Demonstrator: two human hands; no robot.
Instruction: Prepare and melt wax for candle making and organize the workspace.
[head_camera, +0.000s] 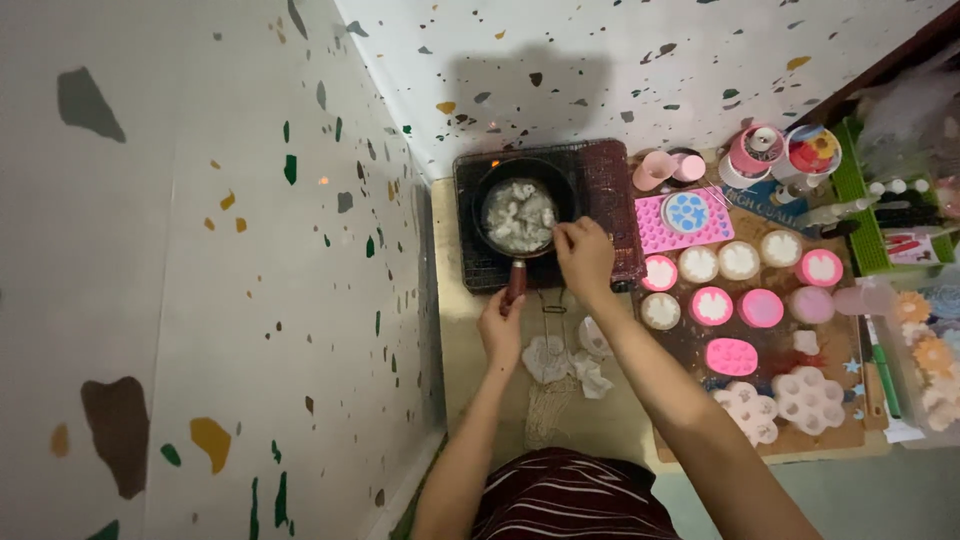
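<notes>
The small black round pan w/ pale whitish lumps in it sat on a dark square burner w/ a wire grid, at the far end of the low surface, right by the wall corner. My left hand was closed round the pan's reddish-brown handle, which pointed back toward me. My right hand hovered at the pan's near rim, fingers pinched together on smth thin; couldn't tell what. I judged the pan light but hot, contents soft and sloppy, so the handle was the only safe hold, kept level. Just right of the burner lay a wooden board crowded w/ pink and white silicone moulds, some filled white. Crumpled white cloths lay near me. Walls were speckled terrazzo-style panels, dim light.
</notes>
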